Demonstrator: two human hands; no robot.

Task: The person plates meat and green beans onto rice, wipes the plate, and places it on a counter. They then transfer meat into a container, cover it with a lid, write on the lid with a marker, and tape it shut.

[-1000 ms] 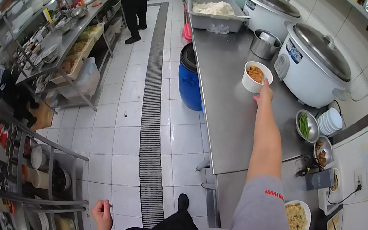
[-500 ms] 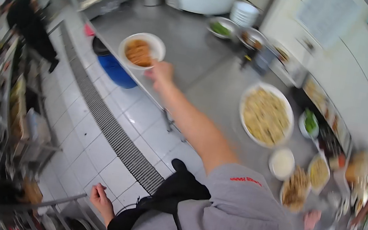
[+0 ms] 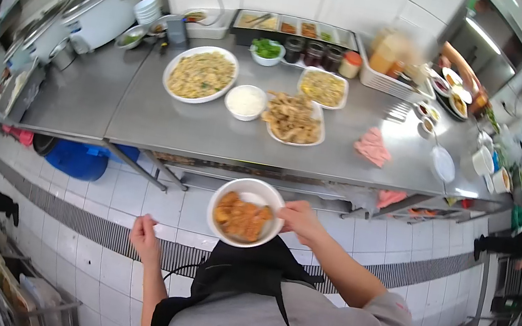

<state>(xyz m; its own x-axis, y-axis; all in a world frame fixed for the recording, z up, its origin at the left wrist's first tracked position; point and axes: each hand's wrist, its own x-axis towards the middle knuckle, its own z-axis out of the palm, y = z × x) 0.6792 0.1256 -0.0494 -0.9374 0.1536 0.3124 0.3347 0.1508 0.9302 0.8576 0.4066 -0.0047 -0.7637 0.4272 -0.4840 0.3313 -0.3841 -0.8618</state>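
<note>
A white bowl [image 3: 246,210] filled with battered, orange-brown fried pieces was observed at the lower centre of the frame, held level in the air above the tiled floor and in front of the person's dark apron. It was gripped at its right rim by the right hand [image 3: 301,219], the fingers closed round the edge with the thumb on top. The left hand [image 3: 143,238] was noted at lower left, well apart from the bowl, with its fingers loosely curled; nothing was seen in its grasp.

A stainless steel counter [image 3: 143,122] was recorded across the upper half of the frame, beyond the bowl. On it were found 1 large round plate of fried rice [image 3: 200,74], 1 small bowl of white contents [image 3: 246,101] just beside it, 1 rectangular plate of fried pieces [image 3: 293,119] and 1 rectangular dish of yellow food [image 3: 322,88]. A bowl of green vegetables [image 3: 267,48] was set behind these, near the wall. A pink cloth [image 3: 373,146] was seen lying to the right of the plates.

A rice cooker [image 3: 105,2] was noted at upper left, and a blue barrel [image 3: 76,158] under the counter's left end. A floor drain grate [image 3: 91,228] was seen running across the tiles below. Another person's arm [image 3: 457,58] was visible at upper right.
</note>
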